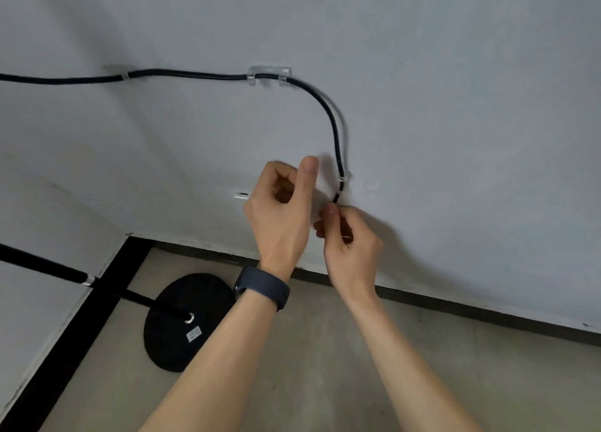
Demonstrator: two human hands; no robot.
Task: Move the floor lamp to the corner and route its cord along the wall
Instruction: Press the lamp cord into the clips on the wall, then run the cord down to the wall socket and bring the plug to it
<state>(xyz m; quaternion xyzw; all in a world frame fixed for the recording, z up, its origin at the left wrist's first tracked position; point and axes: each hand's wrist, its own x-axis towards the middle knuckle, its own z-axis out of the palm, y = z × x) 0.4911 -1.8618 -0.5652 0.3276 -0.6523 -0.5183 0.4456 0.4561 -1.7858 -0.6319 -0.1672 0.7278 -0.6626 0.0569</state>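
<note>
A black cord [195,74] runs along the pale wall from the left edge, passes through a clear clip [269,73], bends down and goes through a second small clear clip [342,181]. Just below that clip my right hand [349,239] pinches the cord's lower part, which is hidden inside the fingers. My left hand [279,213], with a dark wristband, hovers beside it with curled fingers and a raised thumb; nothing shows in it. The floor lamp's round black base [175,337] stands on the floor in the corner, its black pole [42,264] slanting up to the left.
Another small clear clip [372,184] sticks to the wall right of the cord. A small white fitting [241,194] sits on the wall left of my hands. A dark baseboard [455,311] lines the wall's foot, and a black strip [97,295] runs along the left wall's base.
</note>
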